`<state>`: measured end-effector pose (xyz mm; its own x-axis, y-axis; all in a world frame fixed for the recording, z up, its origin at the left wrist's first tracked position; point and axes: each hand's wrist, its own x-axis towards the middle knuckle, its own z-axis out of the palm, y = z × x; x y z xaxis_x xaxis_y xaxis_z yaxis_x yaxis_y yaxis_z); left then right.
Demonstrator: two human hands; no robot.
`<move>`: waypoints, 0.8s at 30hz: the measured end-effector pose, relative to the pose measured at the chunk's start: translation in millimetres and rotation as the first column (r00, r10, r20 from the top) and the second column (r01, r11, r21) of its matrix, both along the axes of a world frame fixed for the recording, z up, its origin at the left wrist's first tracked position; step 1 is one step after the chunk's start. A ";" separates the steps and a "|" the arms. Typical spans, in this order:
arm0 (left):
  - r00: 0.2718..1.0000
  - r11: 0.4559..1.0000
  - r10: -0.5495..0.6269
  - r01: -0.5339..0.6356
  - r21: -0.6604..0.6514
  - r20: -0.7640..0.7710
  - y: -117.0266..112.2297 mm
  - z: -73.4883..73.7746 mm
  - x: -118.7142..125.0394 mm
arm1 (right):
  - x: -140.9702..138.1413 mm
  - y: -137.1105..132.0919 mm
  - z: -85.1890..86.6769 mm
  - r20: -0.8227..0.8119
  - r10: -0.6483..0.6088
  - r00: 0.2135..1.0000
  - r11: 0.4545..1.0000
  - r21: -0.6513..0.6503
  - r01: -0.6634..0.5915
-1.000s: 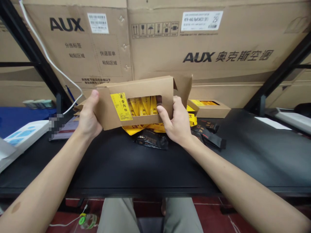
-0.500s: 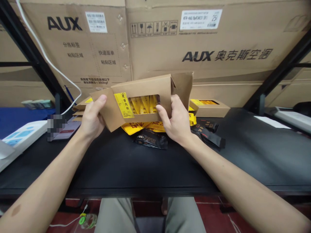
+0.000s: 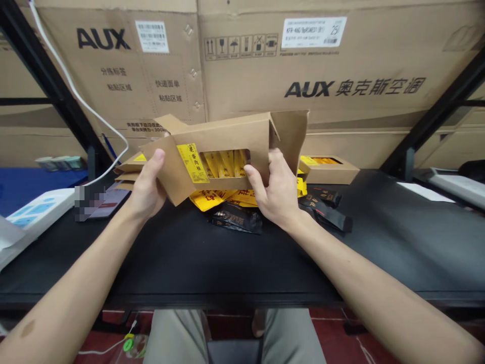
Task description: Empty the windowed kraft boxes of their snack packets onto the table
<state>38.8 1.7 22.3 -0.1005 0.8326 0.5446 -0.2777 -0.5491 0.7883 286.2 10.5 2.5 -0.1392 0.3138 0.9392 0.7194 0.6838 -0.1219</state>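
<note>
A brown cardboard box with a cut-out window is held up between my two hands, above the black table. Through its window several yellow packets show, and a yellow label is stuck beside the window. My left hand pinches the flap at the box's left end. At the other end, my right hand grips the box, its thumb over the window's corner and its fingers partly hidden by the open end flap. Below the box lie yellow packets and black packets.
A similar windowed box stands at the back right, near more black packets. Flat cardboard pieces, a phone and a white power strip are at the left. Large cartons form the backdrop.
At the left end, a top flap of the box now stands out, opened away from the end. The right end flap leans slightly further outward. Both hands keep their hold.
</note>
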 end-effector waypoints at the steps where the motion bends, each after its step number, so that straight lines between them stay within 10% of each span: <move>1: 1.000 1.000 -0.006 0.006 0.012 0.001 -0.8 0.6 0.7 | -0.4 -0.3 -0.3 0.000 -0.004 1.000 1.000 0.004 0.004; 24: 0.995 0.990 -0.096 0.092 0.108 0.031 0.8 2.1 -0.9 | -2.6 -5.4 3.1 0.047 0.124 0.991 0.990 -0.076 -0.120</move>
<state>37.9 2.5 24.4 -0.0458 0.7771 0.6277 -0.3596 -0.5990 0.7154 283.6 5.1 5.6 -0.2284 0.3586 0.9051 0.6378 0.7575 -0.1392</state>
